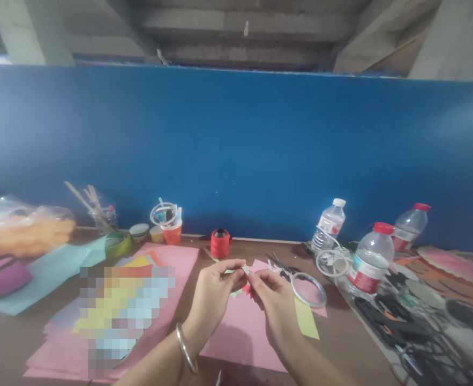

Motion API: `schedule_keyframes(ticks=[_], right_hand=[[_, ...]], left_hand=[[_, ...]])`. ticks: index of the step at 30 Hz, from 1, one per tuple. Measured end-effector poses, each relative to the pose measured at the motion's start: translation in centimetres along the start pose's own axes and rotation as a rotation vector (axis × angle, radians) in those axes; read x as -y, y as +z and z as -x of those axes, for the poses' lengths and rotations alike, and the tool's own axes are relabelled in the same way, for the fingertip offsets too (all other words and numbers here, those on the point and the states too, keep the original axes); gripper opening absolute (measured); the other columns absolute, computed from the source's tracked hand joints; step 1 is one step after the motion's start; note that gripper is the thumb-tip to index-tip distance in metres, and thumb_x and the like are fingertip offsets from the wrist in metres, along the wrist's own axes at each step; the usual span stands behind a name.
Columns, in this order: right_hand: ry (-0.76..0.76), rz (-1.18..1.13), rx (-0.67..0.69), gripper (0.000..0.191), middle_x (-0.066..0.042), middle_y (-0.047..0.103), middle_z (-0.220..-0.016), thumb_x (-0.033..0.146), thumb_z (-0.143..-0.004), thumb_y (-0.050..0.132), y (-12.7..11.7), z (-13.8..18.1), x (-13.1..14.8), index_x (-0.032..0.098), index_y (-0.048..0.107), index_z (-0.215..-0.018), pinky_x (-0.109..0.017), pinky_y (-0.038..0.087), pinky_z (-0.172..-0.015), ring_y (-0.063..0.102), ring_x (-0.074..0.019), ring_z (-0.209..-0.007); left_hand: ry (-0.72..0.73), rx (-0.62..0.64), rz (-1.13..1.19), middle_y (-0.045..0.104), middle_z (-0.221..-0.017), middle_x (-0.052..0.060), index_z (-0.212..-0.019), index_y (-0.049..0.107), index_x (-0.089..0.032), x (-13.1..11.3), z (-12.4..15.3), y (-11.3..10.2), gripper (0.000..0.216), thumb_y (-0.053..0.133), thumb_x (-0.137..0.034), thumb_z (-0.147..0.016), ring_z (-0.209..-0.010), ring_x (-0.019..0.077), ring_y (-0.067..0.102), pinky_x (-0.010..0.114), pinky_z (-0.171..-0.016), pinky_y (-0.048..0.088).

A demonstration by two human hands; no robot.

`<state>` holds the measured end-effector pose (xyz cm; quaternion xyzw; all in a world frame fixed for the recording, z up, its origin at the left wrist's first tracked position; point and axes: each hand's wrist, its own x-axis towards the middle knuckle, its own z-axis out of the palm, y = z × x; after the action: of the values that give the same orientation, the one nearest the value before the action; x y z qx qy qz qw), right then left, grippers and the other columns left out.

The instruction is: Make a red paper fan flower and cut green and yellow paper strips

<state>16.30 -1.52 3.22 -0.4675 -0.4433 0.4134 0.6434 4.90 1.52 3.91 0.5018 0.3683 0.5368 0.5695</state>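
Note:
My left hand [212,292] and my right hand [272,300] meet above a pink paper sheet [244,335] on the brown table. Both pinch the same small pale strip of paper [245,269] between thumb and fingertips. A silver bangle [185,348] circles my left wrist. Something small and red [247,289] shows just under the hands; I cannot make out what it is. A yellow-green paper strip [306,319] lies to the right of my right hand.
A tape ring [308,289] and scissors [278,262] lie right of the hands. A red thread spool [220,243], an orange cup of tools [172,230], three water bottles [370,262], stacked coloured paper [167,257] and tangled cables [421,332] crowd the table before a blue wall.

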Motion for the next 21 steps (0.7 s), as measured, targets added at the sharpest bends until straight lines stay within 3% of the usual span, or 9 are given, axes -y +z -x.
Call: schedule_keyframes(ticks=[21], right_hand=[[-0.045,0.024,0.01,0.025,0.006,0.039,-0.047,0.033,-0.075,0.059,-0.11,0.05,-0.63,0.016,0.055,-0.058,-0.021,0.023,-0.042,0.032,-0.0072,-0.045]], left_hand=[[0.028,-0.027,-0.029,0.07,-0.08,0.008,-0.094,0.065,-0.011,0.0,0.35,0.22,0.029,0.066,-0.026,-0.069,-0.08,0.0229,0.065,0.034,-0.077,0.053]])
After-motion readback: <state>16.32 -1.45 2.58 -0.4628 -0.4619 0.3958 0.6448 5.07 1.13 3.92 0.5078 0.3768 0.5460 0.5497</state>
